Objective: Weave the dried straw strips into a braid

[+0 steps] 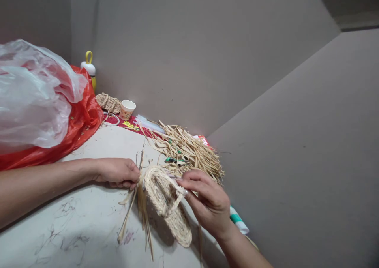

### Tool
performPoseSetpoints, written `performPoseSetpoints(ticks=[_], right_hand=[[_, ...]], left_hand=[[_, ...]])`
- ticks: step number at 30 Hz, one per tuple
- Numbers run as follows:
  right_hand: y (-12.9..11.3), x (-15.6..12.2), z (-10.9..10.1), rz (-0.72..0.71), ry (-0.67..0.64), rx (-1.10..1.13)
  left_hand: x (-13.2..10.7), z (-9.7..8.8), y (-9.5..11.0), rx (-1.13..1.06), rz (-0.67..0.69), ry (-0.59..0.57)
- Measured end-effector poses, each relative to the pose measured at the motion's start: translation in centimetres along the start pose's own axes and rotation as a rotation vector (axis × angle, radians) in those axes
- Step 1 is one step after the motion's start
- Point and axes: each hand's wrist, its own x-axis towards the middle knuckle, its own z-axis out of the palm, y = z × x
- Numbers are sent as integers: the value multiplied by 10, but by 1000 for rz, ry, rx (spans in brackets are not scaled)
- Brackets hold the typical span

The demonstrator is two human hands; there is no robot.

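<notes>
A small woven straw sandal [167,207] stands tilted on the white table [74,228], held between both hands. My left hand [117,172] is closed in a pinch on loose straw strands [139,205] that hang from the sandal's left edge down onto the table. My right hand [207,201] is closed on the sandal's right rim and strap, fingers curled over it. A pile of dry straw [186,149] lies just behind the hands.
A red plastic bag [79,122] under a clear one [29,98] fills the left. A second woven piece [109,102], a paper cup [127,109] and a yellow-topped bottle [89,67] stand by the grey wall. A green-and-white striped roll [238,220] lies by my right wrist.
</notes>
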Motion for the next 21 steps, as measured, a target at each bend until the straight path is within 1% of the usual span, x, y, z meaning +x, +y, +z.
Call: performPoseSetpoints(ticks=[7, 14, 16, 18, 21], right_hand=[[1, 2, 0, -15, -12, -5], [4, -4, 0, 5, -13, -8], [11, -3, -2, 64, 14, -29], [26, 4, -8, 185, 78, -68], [67, 27, -26, 433, 233, -124]], left_hand=[[0, 0, 1, -11, 11, -21], [1, -1, 0, -10, -3, -9], [1, -1, 0, -21, -10, -10], [1, -1, 0, -35, -9, -13], [0, -1, 0, -43, 5, -12]])
